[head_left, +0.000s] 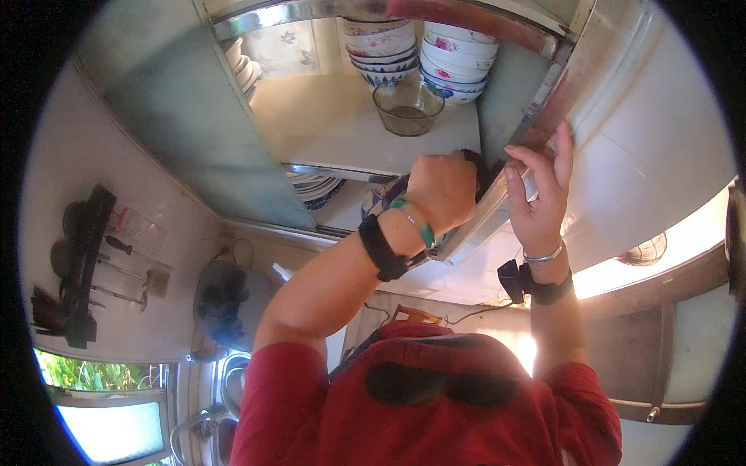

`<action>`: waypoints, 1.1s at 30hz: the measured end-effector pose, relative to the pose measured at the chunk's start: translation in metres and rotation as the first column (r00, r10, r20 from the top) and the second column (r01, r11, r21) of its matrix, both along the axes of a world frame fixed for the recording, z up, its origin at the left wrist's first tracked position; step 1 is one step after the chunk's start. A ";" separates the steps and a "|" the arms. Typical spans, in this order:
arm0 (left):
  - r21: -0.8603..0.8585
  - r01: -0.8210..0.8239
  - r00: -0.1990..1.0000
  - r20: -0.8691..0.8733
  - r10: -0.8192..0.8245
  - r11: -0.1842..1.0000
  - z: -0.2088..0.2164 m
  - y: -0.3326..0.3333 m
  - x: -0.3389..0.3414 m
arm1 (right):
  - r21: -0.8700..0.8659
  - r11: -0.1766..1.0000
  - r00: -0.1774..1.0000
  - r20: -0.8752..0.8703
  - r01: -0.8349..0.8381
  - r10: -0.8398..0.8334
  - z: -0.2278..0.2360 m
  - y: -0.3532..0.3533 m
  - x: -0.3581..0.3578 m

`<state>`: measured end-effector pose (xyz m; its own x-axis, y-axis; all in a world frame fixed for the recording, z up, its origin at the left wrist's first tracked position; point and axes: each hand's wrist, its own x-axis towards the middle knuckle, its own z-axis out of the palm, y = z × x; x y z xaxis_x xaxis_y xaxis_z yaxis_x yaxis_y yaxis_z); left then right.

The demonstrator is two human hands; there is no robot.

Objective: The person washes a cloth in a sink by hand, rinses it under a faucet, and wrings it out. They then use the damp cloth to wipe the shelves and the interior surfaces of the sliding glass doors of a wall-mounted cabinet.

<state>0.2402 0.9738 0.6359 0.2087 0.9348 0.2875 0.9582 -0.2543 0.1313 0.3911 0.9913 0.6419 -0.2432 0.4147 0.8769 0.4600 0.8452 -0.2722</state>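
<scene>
At the right end of an open wall cabinet, my left hand (443,190) is closed by the front edge of the shelf (326,128). Beyond its knuckles shows a dark object (474,163), mostly hidden, whose kind I cannot make out. My right hand (544,179) is raised at the cabinet's right upright frame (486,206), fingers apart and bent, fingertips at the frame. A clear glass bowl (409,120) stands on the shelf. Behind it rise two stacks of patterned bowls, one on the left (381,50) and one on the right (458,62).
Frosted sliding glass (256,155) covers the cabinet's left side. Stacked plates (315,186) sit on the lower shelf, near a blue-patterned item (382,200) partly behind my left wrist. Utensils hang from a dark rack (89,264) at left, above a window (113,427).
</scene>
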 end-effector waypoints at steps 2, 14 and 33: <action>-0.034 -0.002 0.999 -0.045 0.001 0.999 0.002 -0.011 -0.008 | 0.015 1.000 1.000 0.002 -0.005 0.005 0.001 -0.001 -0.003; 0.096 -0.476 0.880 0.070 0.471 0.874 0.055 -0.025 -0.143 | -0.012 1.000 0.998 -0.050 -0.026 0.026 -0.004 0.004 -0.004; -0.251 -0.410 0.899 -0.271 0.343 0.877 0.036 0.142 -0.182 | -0.020 1.000 0.993 0.116 0.006 -0.004 -0.001 0.003 0.004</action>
<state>0.0577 1.1157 0.6723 -0.1520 0.9881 -0.0245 0.9859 0.1498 -0.0742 0.3954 0.9943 0.6407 -0.3406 0.4339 0.8341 0.4935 0.8376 -0.2342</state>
